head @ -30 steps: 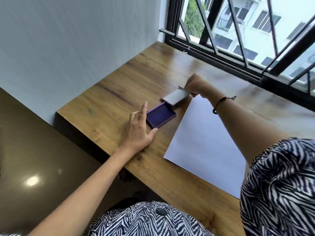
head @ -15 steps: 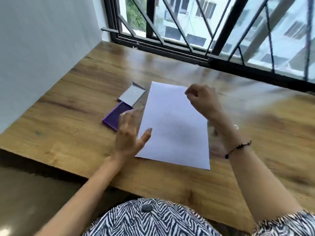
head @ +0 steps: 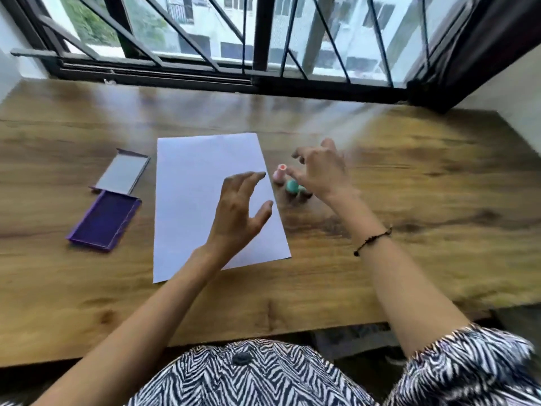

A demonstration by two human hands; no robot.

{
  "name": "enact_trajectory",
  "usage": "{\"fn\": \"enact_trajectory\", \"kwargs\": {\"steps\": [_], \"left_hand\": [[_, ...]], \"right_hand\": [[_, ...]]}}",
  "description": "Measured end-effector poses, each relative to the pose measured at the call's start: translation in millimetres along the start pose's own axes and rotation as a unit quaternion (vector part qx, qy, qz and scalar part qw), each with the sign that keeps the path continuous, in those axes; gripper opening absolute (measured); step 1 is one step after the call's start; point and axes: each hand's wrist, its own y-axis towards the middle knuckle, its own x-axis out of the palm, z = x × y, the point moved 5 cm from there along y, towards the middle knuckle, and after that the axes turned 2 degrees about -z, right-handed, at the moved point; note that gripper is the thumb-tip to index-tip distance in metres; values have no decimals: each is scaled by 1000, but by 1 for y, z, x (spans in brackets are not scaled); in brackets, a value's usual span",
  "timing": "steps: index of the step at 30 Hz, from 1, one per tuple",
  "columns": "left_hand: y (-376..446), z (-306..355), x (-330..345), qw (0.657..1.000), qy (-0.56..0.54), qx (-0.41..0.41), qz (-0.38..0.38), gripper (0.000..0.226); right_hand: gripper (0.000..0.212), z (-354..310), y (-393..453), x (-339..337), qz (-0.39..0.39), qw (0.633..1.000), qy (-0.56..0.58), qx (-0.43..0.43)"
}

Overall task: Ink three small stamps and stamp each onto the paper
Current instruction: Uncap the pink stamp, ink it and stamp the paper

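So the white rectangular sheet of paper (head: pixel 205 200) is the thing to go by here, lying flat on the brown wood-grain table (head: pixel 409 244) in front of a black-barred window (head: pixel 263 39). Just off the paper's right edge, near its upper half, sit the small stamps: a pale pink plastic stamp (head: pixel 279 174) standing upright with a reddish round top, and right beside it, a bit further from the paper, a teal green plastic stamp (head: pixel 292 186). There seems to be more tucked behind the teal one under the hand, but it's too hidden and blurry to say. The right hand (head: pixel 320 171) hangs over the stamps with fingers spread and curled downward, holding nothing; the fingertips look close to the pink stamp, though I can't tell if they touch. It has a thin black bracelet (head: pixel 371 241) on the wrist. The left hand (head: pixel 240 212) floats above the right half of the paper, open and relaxed, fingers apart, empty. Over on the paper's left side, apart from it, is the purple rectangular ink pad tray (head: pixel 104 221), open with its dark inked face up, and its grey-lined lid (head: pixel 123 174) lies flat just above it, touching or nearly so.
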Motion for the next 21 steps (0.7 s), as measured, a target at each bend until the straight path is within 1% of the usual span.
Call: {"fn": "enact_trajectory", "kwargs": {"steps": [3, 4, 6, 7, 8, 9, 11, 12, 14, 17, 20, 21], "left_hand": [[-1, -5, -3, 1000, -3, -20, 7, 41], [-2, -6, -5, 999, -3, -31, 17, 40], [-4, -14, -15, 997, -7, -59, 50, 37], [-3, -15, -17, 995, -26, -72, 61, 36], [-2, -17, -21, 992, -57, -91, 69, 36], [-1, -19, -24, 986, -97, -113, 73, 36], [-1, -27, -32, 968, -174, -169, 68, 35], [-1, -30, -34, 958, -207, -191, 62, 34], [-3, -36, -41, 944, -242, -218, 57, 28], [-13, -41, -54, 936, -247, -236, 82, 19], [-29, -50, -68, 931, -243, -256, 90, 19], [-35, -52, -73, 931, -238, -260, 91, 19]], "right_hand": [[28, -21, 12, 11, -26, 993, -112, -28], [24, -26, 13, 13, -36, 990, -130, -32], [19, -36, 17, 16, -29, 993, -106, -45], [18, -34, 16, 12, -14, 997, -57, -43], [16, -34, 14, 8, -2, 999, 22, -40], [16, -33, 11, 4, -2, 992, 121, -33], [18, -40, 2, 1, -43, 950, 308, -20], [20, -47, -3, 1, -67, 929, 363, -17], [20, -61, -11, 7, -94, 901, 423, -16], [17, -80, -18, 18, -105, 866, 488, -13], [12, -103, -24, 32, -145, 825, 547, -18], [10, -111, -25, 36, -158, 817, 554, -24]]}}
